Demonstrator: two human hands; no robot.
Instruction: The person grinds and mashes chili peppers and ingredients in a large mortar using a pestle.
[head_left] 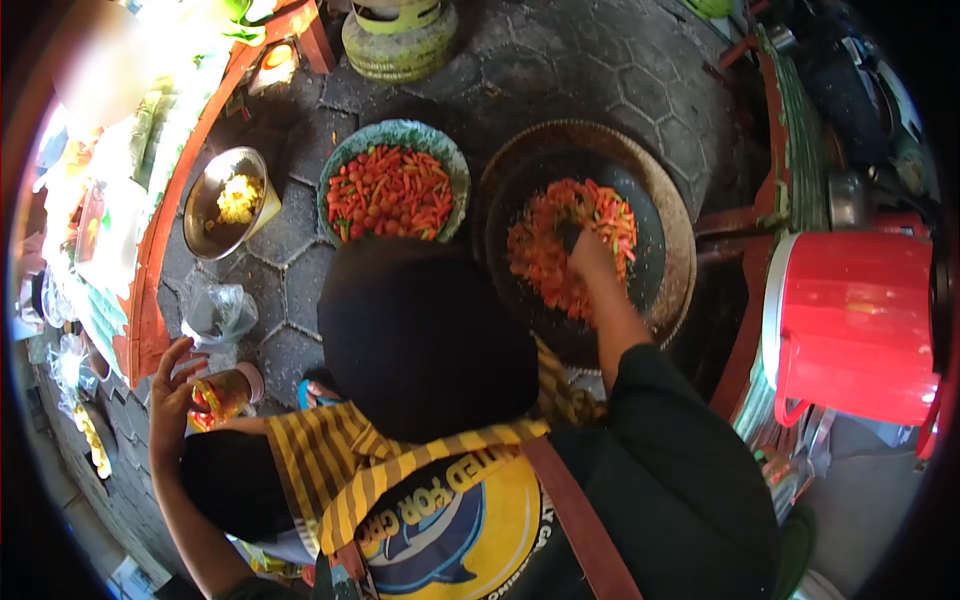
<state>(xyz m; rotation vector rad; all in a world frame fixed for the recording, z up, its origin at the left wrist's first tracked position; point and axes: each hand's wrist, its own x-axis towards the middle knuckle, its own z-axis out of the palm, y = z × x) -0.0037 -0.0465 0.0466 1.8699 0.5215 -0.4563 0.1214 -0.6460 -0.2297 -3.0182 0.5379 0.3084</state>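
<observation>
My right hand (592, 258) is closed around a dark pestle (569, 234), pressing into crushed red chilies (560, 275) in a wide, dark mortar (650, 270). Longer, less crushed chili pieces lie toward the far right of the heap. The mortar sits inside a larger brown round tray (683, 235). At the left, my left hand (172, 400) is raised with its fingers apart and nothing visible in it. Just right of its fingers stands a jar (232, 392) with red and yellow contents; I cannot tell whether they touch.
A green basin (462, 190) of red chilies and small tomatoes stands beyond my dark-clothed knee. A metal bowl (205, 235) holds yellow pieces, near a clear plastic bag (222, 312). A gas cylinder (400, 45) stands at the back. On the right is a red cooler (860, 325).
</observation>
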